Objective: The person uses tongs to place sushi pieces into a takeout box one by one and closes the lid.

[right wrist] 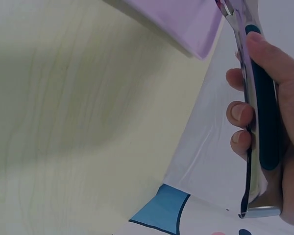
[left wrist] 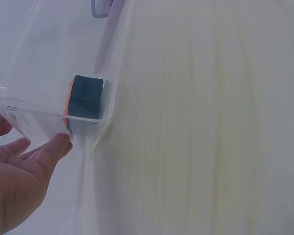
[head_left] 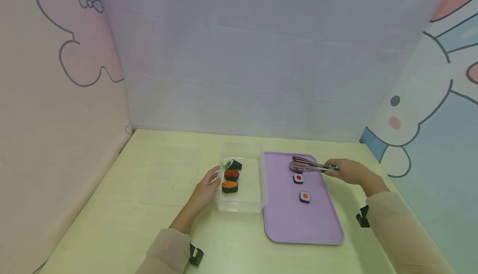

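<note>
My right hand (head_left: 347,171) grips metal tongs (right wrist: 267,117) with dark handle pads. The tongs' head is over a dark-edged sushi piece (head_left: 292,168) at the back of the purple tray (head_left: 287,224), mostly hidden; whether they pinch it I cannot tell. My left hand (head_left: 203,189) touches the left wall of a clear plastic box (head_left: 239,207), fingers extended. Inside, along its left side, sit an orange-topped sushi (head_left: 229,187), a red-topped sushi (head_left: 231,175) and a dark roll with green (head_left: 235,165).
On the tray lie a white roll with a red centre (head_left: 298,178) and one with an orange centre (head_left: 304,196). A clear flat lid (head_left: 171,178) lies left of the box on the pale wooden table (head_left: 231,241). Sheeted walls stand behind and at both sides.
</note>
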`<act>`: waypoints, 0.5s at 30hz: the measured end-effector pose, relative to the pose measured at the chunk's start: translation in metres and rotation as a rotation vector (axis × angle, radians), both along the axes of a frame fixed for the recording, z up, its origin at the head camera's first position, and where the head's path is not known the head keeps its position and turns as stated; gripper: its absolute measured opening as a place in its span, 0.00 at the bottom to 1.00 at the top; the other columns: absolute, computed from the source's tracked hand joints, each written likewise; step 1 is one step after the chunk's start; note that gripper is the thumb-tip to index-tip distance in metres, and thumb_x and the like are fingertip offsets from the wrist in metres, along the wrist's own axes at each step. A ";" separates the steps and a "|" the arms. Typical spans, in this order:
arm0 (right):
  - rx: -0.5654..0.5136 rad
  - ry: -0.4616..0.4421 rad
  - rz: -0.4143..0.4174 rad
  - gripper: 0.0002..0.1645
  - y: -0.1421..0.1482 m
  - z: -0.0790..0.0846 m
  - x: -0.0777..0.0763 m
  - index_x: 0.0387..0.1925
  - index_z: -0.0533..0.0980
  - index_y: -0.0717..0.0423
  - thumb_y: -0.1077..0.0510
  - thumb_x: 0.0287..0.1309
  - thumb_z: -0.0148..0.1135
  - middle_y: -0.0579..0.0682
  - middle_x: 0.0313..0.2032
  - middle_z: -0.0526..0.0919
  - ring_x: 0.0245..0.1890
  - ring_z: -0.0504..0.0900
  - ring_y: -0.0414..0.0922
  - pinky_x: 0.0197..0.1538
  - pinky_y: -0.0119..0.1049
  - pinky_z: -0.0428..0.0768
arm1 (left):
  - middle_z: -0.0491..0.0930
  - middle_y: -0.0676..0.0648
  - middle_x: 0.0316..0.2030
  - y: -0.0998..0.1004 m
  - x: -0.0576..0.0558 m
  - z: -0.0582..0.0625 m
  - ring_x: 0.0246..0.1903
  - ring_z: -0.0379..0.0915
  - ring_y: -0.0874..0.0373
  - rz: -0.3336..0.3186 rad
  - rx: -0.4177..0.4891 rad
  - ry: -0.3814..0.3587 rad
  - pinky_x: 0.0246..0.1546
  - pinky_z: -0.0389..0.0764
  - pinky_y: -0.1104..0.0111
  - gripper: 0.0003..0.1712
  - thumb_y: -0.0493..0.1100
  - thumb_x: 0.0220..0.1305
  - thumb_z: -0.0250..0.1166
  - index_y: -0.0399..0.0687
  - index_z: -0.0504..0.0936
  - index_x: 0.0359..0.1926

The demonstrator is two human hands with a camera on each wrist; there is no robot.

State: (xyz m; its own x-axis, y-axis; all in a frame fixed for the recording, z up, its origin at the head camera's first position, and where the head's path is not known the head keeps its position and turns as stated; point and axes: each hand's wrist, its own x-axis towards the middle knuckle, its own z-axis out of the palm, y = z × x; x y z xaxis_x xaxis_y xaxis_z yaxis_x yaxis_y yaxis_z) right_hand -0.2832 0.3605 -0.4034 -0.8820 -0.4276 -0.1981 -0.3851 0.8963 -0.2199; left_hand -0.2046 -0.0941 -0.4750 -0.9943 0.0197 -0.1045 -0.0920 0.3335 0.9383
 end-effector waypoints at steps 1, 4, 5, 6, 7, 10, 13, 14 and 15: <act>-0.001 0.006 0.003 0.21 0.000 -0.001 0.000 0.52 0.76 0.60 0.49 0.66 0.60 0.54 0.41 0.82 0.41 0.80 0.55 0.45 0.59 0.76 | 0.64 0.35 0.67 0.000 0.000 0.000 0.64 0.61 0.36 0.000 0.002 0.000 0.61 0.64 0.45 0.28 0.44 0.75 0.50 0.50 0.60 0.73; -0.011 0.022 0.005 0.22 -0.001 -0.001 0.000 0.53 0.76 0.60 0.49 0.67 0.59 0.57 0.45 0.81 0.45 0.80 0.58 0.47 0.60 0.75 | 0.64 0.35 0.67 0.000 0.000 0.000 0.64 0.61 0.36 0.000 0.002 0.004 0.61 0.65 0.45 0.29 0.44 0.75 0.51 0.50 0.60 0.73; -0.016 0.029 0.006 0.22 -0.002 0.000 0.001 0.54 0.75 0.60 0.49 0.68 0.58 0.58 0.45 0.81 0.46 0.79 0.60 0.47 0.61 0.75 | 0.64 0.35 0.67 0.000 0.000 0.000 0.64 0.61 0.36 -0.001 0.004 0.005 0.61 0.65 0.45 0.29 0.44 0.75 0.51 0.50 0.60 0.73; -0.021 0.036 0.008 0.22 -0.003 0.001 0.001 0.54 0.75 0.61 0.49 0.68 0.58 0.59 0.46 0.81 0.47 0.79 0.61 0.48 0.61 0.75 | 0.64 0.35 0.67 0.000 0.000 0.000 0.64 0.62 0.36 -0.004 0.001 0.011 0.61 0.65 0.45 0.28 0.44 0.75 0.51 0.50 0.60 0.73; -0.027 0.043 0.010 0.22 -0.005 0.003 0.002 0.54 0.75 0.61 0.49 0.68 0.58 0.60 0.47 0.81 0.48 0.78 0.61 0.48 0.62 0.74 | 0.64 0.35 0.67 0.000 0.000 -0.001 0.64 0.62 0.36 -0.003 0.001 0.011 0.61 0.65 0.45 0.28 0.44 0.75 0.51 0.50 0.60 0.73; -0.043 0.072 0.022 0.23 -0.011 0.010 0.003 0.55 0.75 0.62 0.48 0.68 0.58 0.61 0.49 0.80 0.49 0.78 0.62 0.50 0.62 0.73 | 0.64 0.34 0.67 0.000 0.001 -0.001 0.64 0.62 0.35 -0.009 -0.002 0.021 0.61 0.64 0.44 0.28 0.44 0.75 0.50 0.48 0.60 0.73; -0.050 0.103 0.042 0.24 -0.021 0.018 0.003 0.56 0.75 0.61 0.48 0.69 0.57 0.61 0.50 0.80 0.50 0.78 0.62 0.50 0.61 0.73 | 0.64 0.35 0.67 0.000 0.001 -0.001 0.64 0.62 0.36 -0.007 -0.002 0.014 0.61 0.64 0.44 0.28 0.44 0.75 0.50 0.50 0.60 0.73; -0.054 0.113 0.049 0.24 -0.026 0.022 0.003 0.57 0.75 0.61 0.48 0.69 0.57 0.61 0.50 0.80 0.50 0.78 0.62 0.50 0.61 0.74 | 0.64 0.35 0.67 0.000 0.001 -0.001 0.64 0.61 0.36 -0.008 -0.001 0.015 0.61 0.63 0.44 0.28 0.44 0.75 0.50 0.50 0.60 0.73; -0.059 0.122 0.059 0.24 -0.031 0.026 0.003 0.56 0.75 0.61 0.48 0.68 0.57 0.60 0.50 0.80 0.50 0.78 0.61 0.50 0.60 0.74 | 0.64 0.35 0.67 0.000 0.001 0.000 0.64 0.61 0.36 -0.008 0.000 0.014 0.62 0.63 0.43 0.28 0.45 0.75 0.50 0.50 0.60 0.73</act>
State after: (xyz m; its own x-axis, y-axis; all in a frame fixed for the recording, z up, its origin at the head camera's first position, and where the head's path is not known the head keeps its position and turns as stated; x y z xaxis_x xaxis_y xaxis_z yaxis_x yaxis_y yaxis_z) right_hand -0.2806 0.3294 -0.3776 -0.8709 -0.4872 -0.0640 -0.4639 0.8582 -0.2195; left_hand -0.2039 -0.0942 -0.4751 -0.9955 0.0272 -0.0910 -0.0767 0.3345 0.9393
